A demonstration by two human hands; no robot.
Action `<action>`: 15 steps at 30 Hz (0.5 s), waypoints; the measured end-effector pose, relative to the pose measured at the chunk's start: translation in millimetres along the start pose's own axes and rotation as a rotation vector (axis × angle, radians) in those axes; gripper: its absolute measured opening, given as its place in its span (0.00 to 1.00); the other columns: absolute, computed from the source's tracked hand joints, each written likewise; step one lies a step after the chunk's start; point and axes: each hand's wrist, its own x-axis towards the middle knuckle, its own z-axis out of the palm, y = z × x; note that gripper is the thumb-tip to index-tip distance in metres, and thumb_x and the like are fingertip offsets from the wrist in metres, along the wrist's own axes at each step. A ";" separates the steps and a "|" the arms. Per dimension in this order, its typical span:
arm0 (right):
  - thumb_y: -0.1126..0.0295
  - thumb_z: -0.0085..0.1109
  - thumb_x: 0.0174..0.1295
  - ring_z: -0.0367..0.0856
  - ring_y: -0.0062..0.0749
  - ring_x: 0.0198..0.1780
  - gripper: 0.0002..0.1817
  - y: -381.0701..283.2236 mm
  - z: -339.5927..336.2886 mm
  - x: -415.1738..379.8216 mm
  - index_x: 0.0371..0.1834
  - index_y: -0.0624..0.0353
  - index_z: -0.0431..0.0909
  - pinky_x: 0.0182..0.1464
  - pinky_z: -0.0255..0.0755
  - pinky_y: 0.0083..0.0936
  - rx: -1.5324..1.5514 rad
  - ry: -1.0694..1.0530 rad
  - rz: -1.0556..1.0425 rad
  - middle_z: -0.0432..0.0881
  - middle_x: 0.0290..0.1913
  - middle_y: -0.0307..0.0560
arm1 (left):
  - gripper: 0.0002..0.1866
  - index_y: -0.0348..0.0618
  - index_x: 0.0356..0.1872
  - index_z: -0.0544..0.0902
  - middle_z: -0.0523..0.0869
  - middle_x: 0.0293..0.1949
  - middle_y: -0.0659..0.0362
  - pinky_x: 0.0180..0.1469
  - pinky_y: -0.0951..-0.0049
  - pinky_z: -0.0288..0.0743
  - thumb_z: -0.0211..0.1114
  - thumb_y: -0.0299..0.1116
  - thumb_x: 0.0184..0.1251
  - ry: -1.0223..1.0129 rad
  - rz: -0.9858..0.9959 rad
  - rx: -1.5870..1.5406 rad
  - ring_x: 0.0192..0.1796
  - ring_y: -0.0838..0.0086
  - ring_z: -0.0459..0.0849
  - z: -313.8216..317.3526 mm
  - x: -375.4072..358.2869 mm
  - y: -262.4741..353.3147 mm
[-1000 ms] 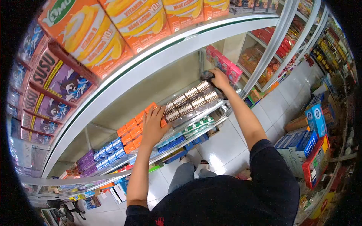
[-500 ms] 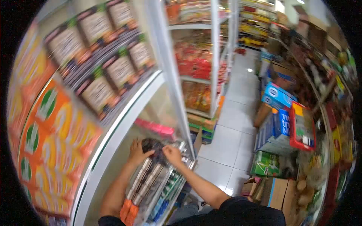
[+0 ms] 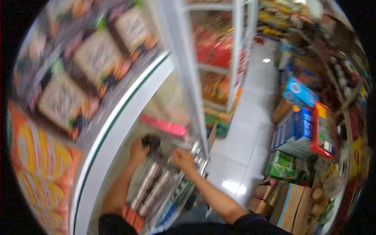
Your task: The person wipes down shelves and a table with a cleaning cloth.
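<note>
Inside the low shelf compartment, my left hand point(image 3: 138, 150) is closed on the edge of a dark packet point(image 3: 151, 142), which is blurred. To its right my right hand point(image 3: 182, 158) is curled into a fist; what it grips, if anything, is hidden, though something clear and shiny like plastic lies between the hands. Below them run rows of white-and-brown small packs point(image 3: 150, 186), with orange packs point(image 3: 133, 217) at the near end. A pink pack point(image 3: 164, 125) lies at the back of the compartment.
Above the compartment is a white shelf edge point(image 3: 129, 96) carrying dark packs with beige labels point(image 3: 98, 56) and orange bags point(image 3: 43, 152). A white post point(image 3: 184, 58) stands ahead. Right of the tiled aisle point(image 3: 246, 129) are blue boxes point(image 3: 291, 129), a red tray point(image 3: 323, 131) and a cardboard box point(image 3: 291, 205).
My view has shifted closer to the shelf. The dark packet shows smaller beside my left hand, and the space between my hands is wider. My right hand stays closed.
</note>
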 end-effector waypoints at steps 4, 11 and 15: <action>0.62 0.54 0.50 0.74 0.47 0.24 0.09 -10.7 -8.9 6.5 0.23 0.55 0.75 0.27 0.66 0.37 -0.033 -0.140 0.072 0.76 0.20 0.50 | 0.27 0.37 0.50 0.66 0.68 0.47 0.43 0.50 0.57 0.66 0.64 0.26 0.45 0.173 -0.002 0.145 0.51 0.48 0.68 -21.6 15.5 -17.7; 0.62 0.55 0.50 0.74 0.43 0.21 0.10 -10.6 -7.4 11.8 0.20 0.55 0.72 0.24 0.65 0.36 -0.131 -0.148 0.047 0.74 0.17 0.48 | 0.26 0.46 0.51 0.68 0.69 0.50 0.49 0.46 0.59 0.70 0.63 0.27 0.47 0.396 -0.178 0.144 0.47 0.53 0.73 -6.0 73.3 -18.3; 0.62 0.55 0.50 0.73 0.43 0.20 0.11 -10.6 -7.8 14.3 0.19 0.56 0.70 0.23 0.65 0.35 -0.153 -0.143 0.033 0.73 0.16 0.47 | 0.26 0.48 0.49 0.70 0.73 0.46 0.50 0.46 0.59 0.70 0.66 0.34 0.45 0.405 -0.017 0.114 0.47 0.54 0.74 14.1 103.2 -11.3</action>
